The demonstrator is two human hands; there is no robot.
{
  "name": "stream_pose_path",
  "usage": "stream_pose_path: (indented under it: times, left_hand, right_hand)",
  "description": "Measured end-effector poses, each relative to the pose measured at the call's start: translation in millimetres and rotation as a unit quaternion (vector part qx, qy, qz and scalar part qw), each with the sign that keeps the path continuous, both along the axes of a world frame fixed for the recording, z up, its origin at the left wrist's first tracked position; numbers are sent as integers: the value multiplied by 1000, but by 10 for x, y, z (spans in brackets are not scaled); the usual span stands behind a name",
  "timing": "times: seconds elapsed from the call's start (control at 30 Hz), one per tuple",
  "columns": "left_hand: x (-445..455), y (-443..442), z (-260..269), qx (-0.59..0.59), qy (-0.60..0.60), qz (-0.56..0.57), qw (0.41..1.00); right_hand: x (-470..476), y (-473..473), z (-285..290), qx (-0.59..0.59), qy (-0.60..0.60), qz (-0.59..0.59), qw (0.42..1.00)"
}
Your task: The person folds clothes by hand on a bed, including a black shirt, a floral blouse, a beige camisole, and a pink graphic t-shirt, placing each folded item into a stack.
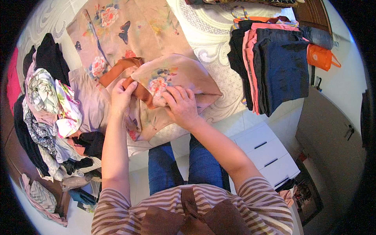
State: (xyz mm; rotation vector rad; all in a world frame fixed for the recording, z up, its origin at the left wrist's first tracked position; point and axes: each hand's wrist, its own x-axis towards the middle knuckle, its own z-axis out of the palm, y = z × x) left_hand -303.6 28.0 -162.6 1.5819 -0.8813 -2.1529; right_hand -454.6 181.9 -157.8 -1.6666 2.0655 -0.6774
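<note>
A beige-tan satin garment (149,32) printed with peonies and butterflies lies spread on a patterned bedspread (218,69). Part of it is turned over towards me, showing a bunched flap (194,67) and a rust-brown fabric band (119,70). My left hand (121,95) pinches this band between thumb and fingers. To its right, my right hand (183,105) grips the floral cloth beside a printed peony, with the fingers curled and the thumb partly hidden. Pale pink pants or shorts (88,100) with an elastic waistband lie to the left of my left forearm.
A jumbled heap of clothes (44,94) sits at the left. At the right, folded garments (282,64) are stacked at the bed's edge, near an orange pouch (318,57). A white drawer unit (264,149) and a grey door-like panel (329,132) stand lower right.
</note>
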Motion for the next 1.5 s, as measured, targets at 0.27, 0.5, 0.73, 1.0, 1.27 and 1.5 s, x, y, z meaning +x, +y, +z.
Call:
stream_pose_path:
  times: [0.27,0.5,0.73,1.0,1.27,1.5]
  left_hand:
    - [-405,-460,370,95,7,24,995]
    - [-804,-262,358,-71,17,197,978]
    - [-1018,-17,237,-677,-208,-428,562]
    - [-909,-66,-96,-624,-227,-474,578]
    - [360,-328,236,-589,-431,-169,663]
    - [575,-466,62,-347,-475,-156,793]
  right_hand:
    - [-452,-337,41,33,-442,-188,877]
    - [-882,-341,-178,65,-390,-328,858]
    - [-809,-127,33,-40,57,-101,992]
    - [-908,-160,-1,47,92,74,992]
    - [-1003,-543,312,-95,-16,90,991]
    - [-26,-1491,107,169,46,-30,984]
